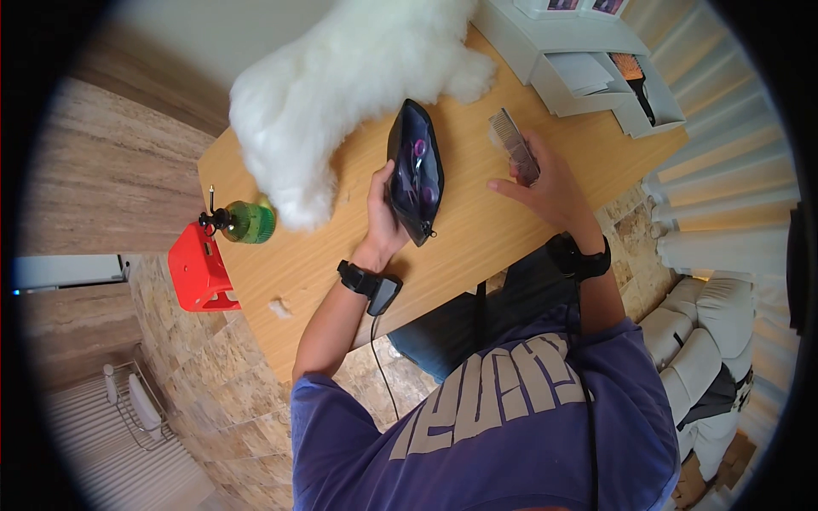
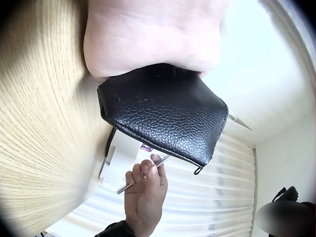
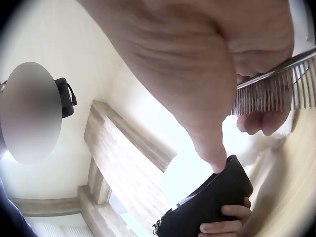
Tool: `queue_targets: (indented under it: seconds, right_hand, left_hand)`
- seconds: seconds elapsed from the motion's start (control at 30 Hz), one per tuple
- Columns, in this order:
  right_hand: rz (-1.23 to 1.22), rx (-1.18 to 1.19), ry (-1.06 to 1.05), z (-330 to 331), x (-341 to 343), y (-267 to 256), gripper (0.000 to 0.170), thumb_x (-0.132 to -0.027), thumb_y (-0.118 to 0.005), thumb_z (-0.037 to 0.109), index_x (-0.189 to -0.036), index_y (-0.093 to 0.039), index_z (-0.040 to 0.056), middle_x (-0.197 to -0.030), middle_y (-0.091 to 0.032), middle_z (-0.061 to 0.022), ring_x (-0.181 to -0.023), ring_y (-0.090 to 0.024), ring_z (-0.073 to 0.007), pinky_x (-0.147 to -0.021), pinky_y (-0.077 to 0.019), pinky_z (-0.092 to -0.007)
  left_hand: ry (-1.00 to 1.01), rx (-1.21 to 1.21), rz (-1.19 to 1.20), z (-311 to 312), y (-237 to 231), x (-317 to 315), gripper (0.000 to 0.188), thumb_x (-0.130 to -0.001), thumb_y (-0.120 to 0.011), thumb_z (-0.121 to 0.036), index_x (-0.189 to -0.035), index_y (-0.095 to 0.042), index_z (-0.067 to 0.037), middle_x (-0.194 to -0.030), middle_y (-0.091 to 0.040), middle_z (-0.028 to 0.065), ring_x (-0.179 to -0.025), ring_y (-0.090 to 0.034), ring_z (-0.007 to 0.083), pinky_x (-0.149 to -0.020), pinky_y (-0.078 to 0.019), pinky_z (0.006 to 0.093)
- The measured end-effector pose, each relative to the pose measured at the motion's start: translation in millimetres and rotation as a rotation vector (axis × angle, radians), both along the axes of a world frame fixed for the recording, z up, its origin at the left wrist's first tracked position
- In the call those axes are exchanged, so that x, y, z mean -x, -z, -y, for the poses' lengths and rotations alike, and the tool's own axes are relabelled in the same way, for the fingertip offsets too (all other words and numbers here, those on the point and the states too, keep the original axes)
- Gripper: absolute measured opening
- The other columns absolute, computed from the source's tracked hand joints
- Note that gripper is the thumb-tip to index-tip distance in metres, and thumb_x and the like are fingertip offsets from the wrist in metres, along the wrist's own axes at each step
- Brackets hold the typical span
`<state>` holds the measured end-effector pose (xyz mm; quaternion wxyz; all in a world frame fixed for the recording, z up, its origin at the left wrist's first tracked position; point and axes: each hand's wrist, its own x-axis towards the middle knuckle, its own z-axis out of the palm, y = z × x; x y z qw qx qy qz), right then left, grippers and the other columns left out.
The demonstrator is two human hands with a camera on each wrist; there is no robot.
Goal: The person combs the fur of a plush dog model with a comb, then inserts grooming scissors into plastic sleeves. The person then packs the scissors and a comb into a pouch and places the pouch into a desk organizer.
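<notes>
An unzipped black pouch (image 2: 163,113) with a pebbled, leather-like surface stands over the table in my left hand (image 1: 383,220), which grips it by its side. In the head view its mouth gapes, showing a dark shiny lining and metal scissors (image 1: 418,148) with purple finger rings inside. To the right, my right hand (image 1: 550,183) holds a metal comb (image 1: 509,136), its fingers curled around the comb's lower part. The right wrist view shows the comb's long teeth (image 3: 264,96) against the fingers, with the thumb extended toward the pouch. A tuft of pale hair clings to the comb.
A fluffy white dog-shaped figure (image 1: 341,77) stands on the wooden table (image 1: 341,289), its head out of frame. A green pump bottle (image 1: 250,222) is at the left edge, above a red stool (image 1: 198,268). A grey organizer (image 1: 554,47) with a brush (image 1: 635,81) stands back right.
</notes>
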<state>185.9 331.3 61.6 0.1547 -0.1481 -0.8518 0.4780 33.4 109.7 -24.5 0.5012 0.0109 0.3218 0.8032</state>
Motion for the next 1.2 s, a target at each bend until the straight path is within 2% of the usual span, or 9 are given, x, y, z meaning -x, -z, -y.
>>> queue_targets:
  seconds: [0.1, 0.27, 0.53, 0.6, 0.93, 1.0, 1.03, 1.13, 1.2]
  right_hand:
    - [-0.108, -0.023, -0.037, 1, 5, 6, 0.036, -0.095, -0.073, 0.027, -0.112, -0.058, -0.0006, -0.076, -0.056, -0.0029, -0.064, -0.053, -0.0108, -0.059, -0.0452, -0.0286]
    - [0.053, 0.279, -0.203, 17, 9, -2, 0.020, -0.110, -0.043, 0.015, -0.104, -0.055, 0.0009, -0.077, -0.053, -0.0009, -0.062, -0.051, -0.0077, -0.058, -0.0431, -0.0254]
    - [0.121, 0.317, -0.239, 33, 21, 6, 0.023, -0.109, -0.047, 0.014, -0.091, -0.052, 0.0004, -0.067, -0.051, -0.0021, -0.056, -0.052, -0.0094, -0.055, -0.0444, -0.0266]
    - [0.132, 0.328, -0.215, 35, 21, 6, 0.024, -0.109, -0.048, 0.014, -0.089, -0.052, 0.0005, -0.065, -0.050, -0.0023, -0.056, -0.053, -0.0097, -0.055, -0.0453, -0.0269]
    - [0.052, 0.426, -0.163, 19, 15, 10, 0.022, -0.109, -0.048, 0.016, -0.095, -0.053, -0.0002, -0.070, -0.055, -0.0037, -0.056, -0.059, -0.0106, -0.053, -0.0505, -0.0274]
    - [0.040, 0.449, -0.133, 9, 12, 10, 0.022, -0.109, -0.048, 0.018, -0.097, -0.054, -0.0003, -0.072, -0.056, -0.0037, -0.057, -0.059, -0.0107, -0.053, -0.0513, -0.0271]
    - [0.009, 0.473, -0.089, 4, 11, 10, 0.022, -0.109, -0.048, 0.019, -0.101, -0.055, -0.0007, -0.074, -0.057, -0.0040, -0.058, -0.060, -0.0111, -0.053, -0.0520, -0.0272]
    - [-0.059, 0.490, 0.010, -11, 7, 6, 0.024, -0.110, -0.049, 0.021, -0.106, -0.056, -0.0013, -0.078, -0.058, -0.0046, -0.059, -0.060, -0.0118, -0.053, -0.0531, -0.0276]
    - [-0.095, 0.483, 0.067, -19, 6, 3, 0.025, -0.110, -0.049, 0.022, -0.107, -0.056, -0.0015, -0.080, -0.058, -0.0050, -0.059, -0.061, -0.0121, -0.053, -0.0535, -0.0279]
  left_hand:
    - [-0.011, -0.009, -0.044, 1, -4, -3, 0.060, -0.098, -0.049, -0.059, -0.121, -0.064, -0.006, -0.106, -0.070, 0.0136, -0.078, -0.067, 0.0237, -0.066, -0.0564, 0.0358]
    - [0.092, -0.262, -0.227, 1, -14, -1, 0.067, -0.099, -0.039, -0.061, -0.126, -0.059, -0.003, -0.102, -0.069, 0.0189, -0.062, -0.065, 0.0261, -0.054, -0.0540, 0.0333]
    - [0.149, -0.128, -0.061, 9, 5, -3, 0.069, -0.099, -0.039, -0.060, -0.126, -0.058, 0.001, -0.092, -0.067, 0.0201, -0.063, -0.065, 0.0258, -0.049, -0.0529, 0.0332]
    - [0.113, -0.137, -0.084, 6, -5, -7, 0.065, -0.104, -0.038, -0.053, -0.136, -0.053, 0.001, -0.110, -0.063, 0.0137, -0.059, -0.060, 0.0217, -0.039, -0.0471, 0.0296]
    - [0.159, -0.222, -0.100, 3, -7, -4, 0.064, -0.105, -0.039, -0.048, -0.141, -0.047, 0.004, -0.129, -0.057, 0.0177, -0.061, -0.059, 0.0210, -0.037, -0.0499, 0.0304]
    - [0.155, -0.134, -0.190, 2, -13, -4, 0.080, -0.098, -0.046, -0.057, -0.149, -0.041, 0.003, -0.084, -0.067, 0.0129, -0.059, -0.065, 0.0170, -0.048, -0.0523, 0.0251]
    - [0.158, -0.134, -0.189, 2, -11, -3, 0.080, -0.098, -0.046, -0.057, -0.149, -0.041, 0.003, -0.084, -0.067, 0.0129, -0.059, -0.065, 0.0170, -0.048, -0.0523, 0.0251]
    - [0.183, -0.230, -0.178, 1, -8, -2, 0.077, -0.099, -0.047, -0.055, -0.150, -0.041, 0.002, -0.094, -0.069, 0.0139, -0.066, -0.068, 0.0176, -0.051, -0.0548, 0.0263]
    - [0.061, -0.157, -0.108, -1, -14, -9, 0.063, -0.104, -0.039, -0.048, -0.142, -0.048, 0.002, -0.129, -0.058, 0.0164, -0.066, -0.060, 0.0206, -0.041, -0.0519, 0.0294]
